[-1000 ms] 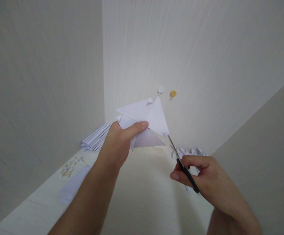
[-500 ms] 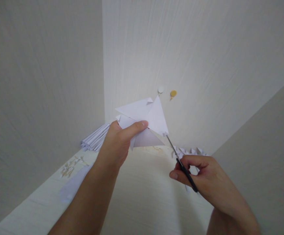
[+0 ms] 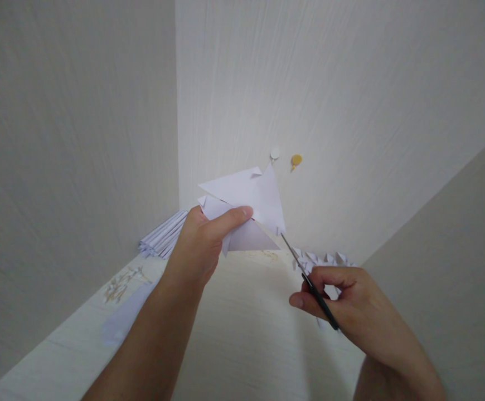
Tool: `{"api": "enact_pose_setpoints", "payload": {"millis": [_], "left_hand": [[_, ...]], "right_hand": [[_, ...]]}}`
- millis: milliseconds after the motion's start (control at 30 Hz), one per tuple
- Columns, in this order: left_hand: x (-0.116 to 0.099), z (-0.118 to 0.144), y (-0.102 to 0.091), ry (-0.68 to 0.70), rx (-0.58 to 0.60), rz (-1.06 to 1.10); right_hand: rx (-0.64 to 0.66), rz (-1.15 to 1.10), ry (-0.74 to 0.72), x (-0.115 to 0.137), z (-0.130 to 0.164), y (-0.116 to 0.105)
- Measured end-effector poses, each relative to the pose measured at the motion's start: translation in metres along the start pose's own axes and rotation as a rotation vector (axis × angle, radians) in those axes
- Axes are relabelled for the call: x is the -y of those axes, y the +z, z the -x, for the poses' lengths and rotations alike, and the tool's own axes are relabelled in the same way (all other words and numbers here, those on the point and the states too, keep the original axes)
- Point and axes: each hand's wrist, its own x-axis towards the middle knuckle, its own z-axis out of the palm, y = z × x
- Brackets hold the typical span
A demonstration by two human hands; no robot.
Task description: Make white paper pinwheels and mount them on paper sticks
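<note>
My left hand (image 3: pixel 200 245) holds up a folded white paper triangle (image 3: pixel 253 200), thumb across its lower left part. My right hand (image 3: pixel 345 309) grips black-handled scissors (image 3: pixel 309 278). Their thin blades point up and left, with the tips touching the paper's lower right corner. Both hands are raised above a pale wood-grain tabletop (image 3: pixel 242 334) in a corner between two walls.
A bundle of folded white paper strips (image 3: pixel 163 236) lies in the corner at the left wall. Cut white paper pieces (image 3: pixel 324 259) lie behind my right hand. A flat paper sheet (image 3: pixel 123 320) rests on the table's left. Two small round pins, white (image 3: pixel 275 154) and yellow (image 3: pixel 295 160), are on the back wall.
The scissors and my right hand have shifted slightly left and up, with the tips staying at the paper's lower right corner. The paper has tilted a little; my left hand has barely moved.
</note>
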Motion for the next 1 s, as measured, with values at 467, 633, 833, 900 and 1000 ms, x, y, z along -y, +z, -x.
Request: {"api": "enact_pose_setpoints", "payload": {"millis": [467,633,833,900,1000], "left_hand": [[0.004,-0.003,-0.005,0.039,0.012,-0.105],[0.005,-0.001,-0.010,-0.124,0.333,-0.469],[0.003,0.005,-0.006,-0.225,0.603,-0.572],[0.001,0.005,-0.006,-0.226,0.644,-0.607],[-0.002,0.005,-0.006,-0.221,0.660,-0.641]], "right_hand": [[-0.094,-0.170,-0.045,-0.013,-0.012,-0.006],[-0.672,-0.603,-0.218,-0.027,-0.021,-0.003],[-0.525,-0.648,-0.277,-0.013,-0.015,0.004],[-0.502,-0.595,-0.249,-0.011,-0.015,0.006],[-0.489,-0.542,-0.215,-0.009,-0.014,0.008]]}}
